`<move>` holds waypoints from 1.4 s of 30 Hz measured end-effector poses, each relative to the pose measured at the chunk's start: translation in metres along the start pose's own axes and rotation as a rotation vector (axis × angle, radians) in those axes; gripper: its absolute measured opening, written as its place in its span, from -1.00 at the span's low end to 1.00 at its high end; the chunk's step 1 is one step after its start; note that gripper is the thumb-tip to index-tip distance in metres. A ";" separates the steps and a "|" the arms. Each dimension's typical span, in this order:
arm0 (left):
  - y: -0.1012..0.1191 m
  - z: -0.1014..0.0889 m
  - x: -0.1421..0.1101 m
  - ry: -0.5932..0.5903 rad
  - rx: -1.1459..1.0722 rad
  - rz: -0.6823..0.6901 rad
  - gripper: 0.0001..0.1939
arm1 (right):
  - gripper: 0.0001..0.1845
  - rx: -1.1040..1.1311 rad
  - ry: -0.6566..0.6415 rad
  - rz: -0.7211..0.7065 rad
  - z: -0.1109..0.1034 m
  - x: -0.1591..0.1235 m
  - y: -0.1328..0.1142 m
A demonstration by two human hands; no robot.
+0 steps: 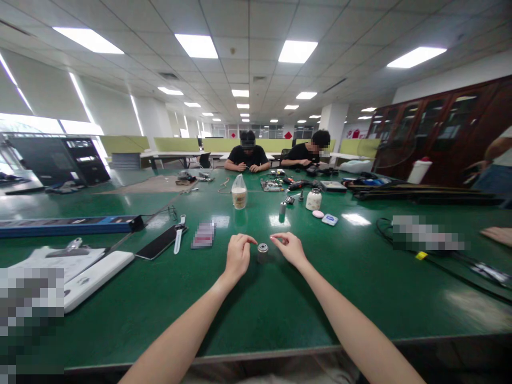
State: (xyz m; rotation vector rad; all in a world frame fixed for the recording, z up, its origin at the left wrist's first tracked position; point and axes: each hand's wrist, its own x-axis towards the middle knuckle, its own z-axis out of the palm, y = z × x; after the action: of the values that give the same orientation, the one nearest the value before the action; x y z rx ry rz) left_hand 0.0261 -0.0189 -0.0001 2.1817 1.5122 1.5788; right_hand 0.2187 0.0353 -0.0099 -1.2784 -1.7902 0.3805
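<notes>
In front of me a small metal cylinder [262, 248] with a ringed round top stands upright on the green table. My left hand [239, 255] is just left of it, index finger stretched toward its rim and the other fingers curled; I cannot tell whether the fingertip touches. On the other side my right hand [292, 248] is raised a little, thumb and index finger close together. A tiny pale spot shows at those fingertips, too small to name. Farther back stands a second silvery cylinder [282, 208].
Beyond are a bagged cup [239, 196], a white jar [314, 199] and a pink disc [318, 214]. Left lie a phone [157, 242], a watch [180, 234] and a clipboard [76, 256]. Black cables [448, 274] run along the right. Two people sit across; another person's hand [498, 234] rests at right.
</notes>
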 end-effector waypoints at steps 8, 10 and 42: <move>0.002 0.000 0.000 -0.003 -0.014 0.002 -0.71 | -0.65 -0.281 -0.149 0.165 -0.001 0.003 0.016; 0.003 -0.001 0.001 0.007 -0.014 0.001 -0.72 | -0.55 -0.266 -0.132 0.195 -0.001 0.005 0.015; 0.007 -0.001 -0.002 -0.007 -0.063 -0.040 -0.74 | -0.77 0.116 -0.086 -0.238 0.003 -0.013 -0.026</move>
State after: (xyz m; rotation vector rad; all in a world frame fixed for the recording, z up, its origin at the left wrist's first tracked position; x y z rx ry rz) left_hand 0.0297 -0.0245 0.0026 2.1082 1.4740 1.5826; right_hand 0.2017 0.0141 -0.0005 -0.9694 -1.9384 0.4036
